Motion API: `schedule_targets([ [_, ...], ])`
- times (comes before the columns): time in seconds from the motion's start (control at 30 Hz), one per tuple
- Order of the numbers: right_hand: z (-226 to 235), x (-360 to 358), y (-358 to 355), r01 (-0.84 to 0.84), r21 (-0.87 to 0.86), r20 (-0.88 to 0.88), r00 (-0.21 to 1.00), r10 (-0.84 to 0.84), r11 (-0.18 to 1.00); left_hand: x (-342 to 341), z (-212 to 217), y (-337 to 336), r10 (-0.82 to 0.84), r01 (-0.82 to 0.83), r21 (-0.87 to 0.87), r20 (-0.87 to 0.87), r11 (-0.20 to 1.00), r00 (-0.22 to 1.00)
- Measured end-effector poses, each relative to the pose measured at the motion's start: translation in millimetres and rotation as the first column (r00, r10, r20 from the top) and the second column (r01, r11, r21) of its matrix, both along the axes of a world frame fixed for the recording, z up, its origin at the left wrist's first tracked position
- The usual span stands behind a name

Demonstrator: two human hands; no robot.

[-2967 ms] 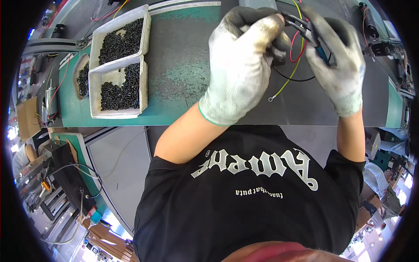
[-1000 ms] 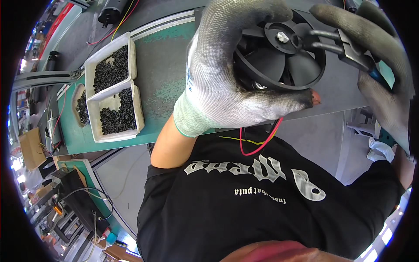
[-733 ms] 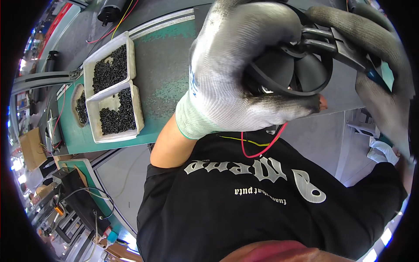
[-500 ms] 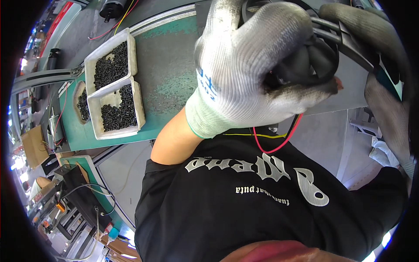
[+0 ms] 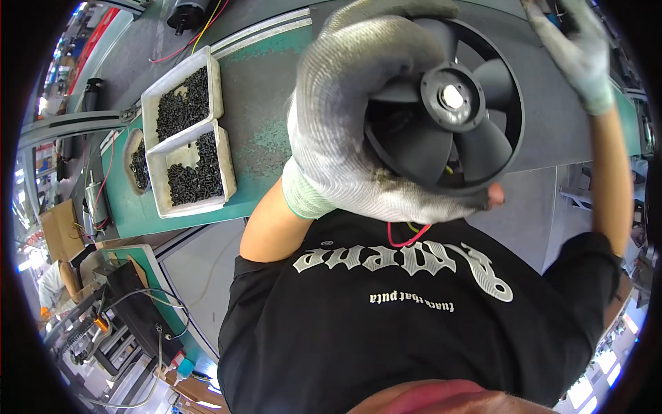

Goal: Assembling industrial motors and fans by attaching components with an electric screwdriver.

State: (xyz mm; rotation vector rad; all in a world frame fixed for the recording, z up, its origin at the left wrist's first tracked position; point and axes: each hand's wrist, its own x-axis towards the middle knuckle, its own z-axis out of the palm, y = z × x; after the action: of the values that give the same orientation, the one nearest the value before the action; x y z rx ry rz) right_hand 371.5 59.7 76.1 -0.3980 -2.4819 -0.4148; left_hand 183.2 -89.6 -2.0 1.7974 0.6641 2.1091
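Note:
A round black fan [image 5: 476, 148], with several blades and a central hub, faces up in front of my chest. My left hand [image 5: 345, 117], in a grey-stained white knit glove, is closed around its left side and lower rim. Red and yellow wires [image 5: 408, 238] hang in a loop below the glove. My right hand [image 5: 583, 58], also gloved, is stretched out to the far right, away from the fan. Its fingers are spread, and a small dark object lies by them, partly cut off by the picture's upper edge.
Two white trays [image 5: 229, 165] of small black parts stand left on the worn green-and-grey bench [image 5: 265, 117], beside a smaller round dish [image 5: 131, 162]. Motors with wires [image 5: 186, 15] lie at the far left. A metal frame bar [image 5: 76, 124] crosses the left side.
My right hand has left the fan and moved to the far right; the dark plier-like tool no longer shows at the fan. My left hand has tilted the fan face-up.

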Motion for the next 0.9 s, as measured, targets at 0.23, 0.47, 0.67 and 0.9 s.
schedule_targets([
  [0.23,-158.3,78.5,44.1,0.319,-0.529,-0.136,0.883,-0.450,0.786,-15.6,35.4,4.0,-0.025,-0.032,-0.157,-0.347,0.987,0.938],
  [0.47,-117.8,-45.5,-100.4,-0.723,-0.256,-0.255,0.691,-0.676,-0.642,24.3,17.0,21.0,0.543,-0.633,-0.103,-0.421,0.767,0.727],
  [0.67,-170.3,-35.8,62.9,-0.459,-0.854,-0.318,0.833,-0.453,-0.245,1.3,14.1,-66.7,0.311,-0.497,-0.183,-0.587,0.848,0.747],
  [0.9,-136.1,-112.7,314.7,0.367,-0.883,0.207,0.863,-0.461,0.292,-40.7,-20.5,-176.1,0.495,-0.771,-0.360,-0.607,0.526,0.622],
])
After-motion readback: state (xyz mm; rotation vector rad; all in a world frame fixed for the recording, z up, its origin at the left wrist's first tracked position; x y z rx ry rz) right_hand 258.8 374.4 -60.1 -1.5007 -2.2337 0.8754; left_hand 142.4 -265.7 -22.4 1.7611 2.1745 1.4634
